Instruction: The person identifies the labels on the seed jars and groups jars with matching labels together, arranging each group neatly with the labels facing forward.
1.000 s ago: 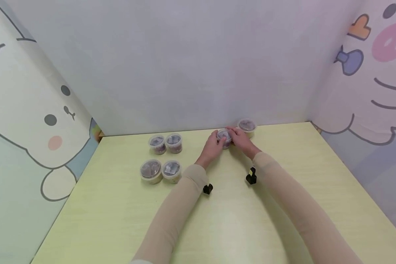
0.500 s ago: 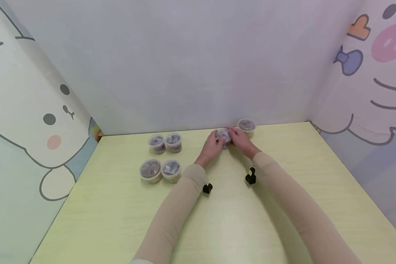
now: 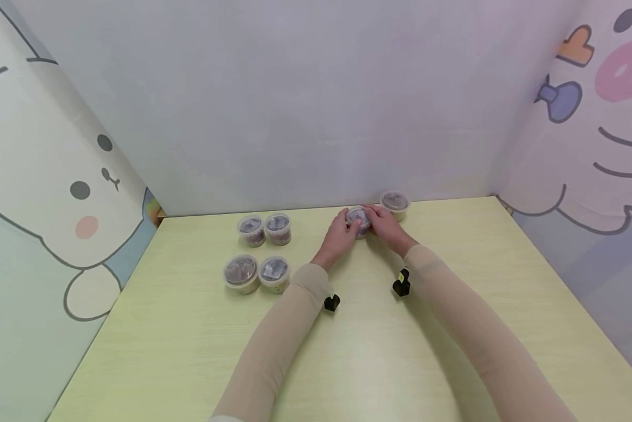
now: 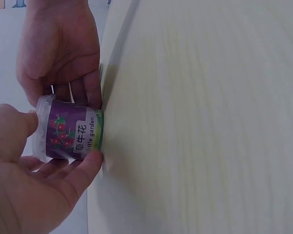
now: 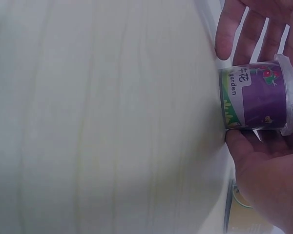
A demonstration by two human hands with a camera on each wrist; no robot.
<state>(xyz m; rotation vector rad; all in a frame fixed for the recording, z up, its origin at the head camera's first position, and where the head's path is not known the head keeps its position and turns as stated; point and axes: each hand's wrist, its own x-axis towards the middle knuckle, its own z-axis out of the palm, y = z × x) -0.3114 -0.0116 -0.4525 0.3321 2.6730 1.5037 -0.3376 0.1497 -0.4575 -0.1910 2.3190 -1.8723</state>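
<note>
Near the table's back edge, a small purple plant-growing cup [image 3: 358, 215] with a clear lid stands on the table between both hands. Its label [image 4: 71, 129] reads "little garden" beside printed red flowers. My left hand [image 3: 339, 236] holds the cup from the left, thumb by the lid and fingers along the side. From the right, my right hand [image 3: 389, 227] grips the same cup [image 5: 259, 97], fingers around its wall. Just behind the right hand stands another lidded cup [image 3: 395, 202], pale-sided; part of a tan cup [image 5: 246, 214] shows below that hand in the right wrist view.
Left of the arms are two smaller purple cups, one [image 3: 251, 230] beside the other [image 3: 278, 228]. In front of them sit two wider pale cups, one [image 3: 241, 274] next to the other [image 3: 274, 274]. A white wall [image 3: 316, 117] rises behind the table [image 3: 358, 363].
</note>
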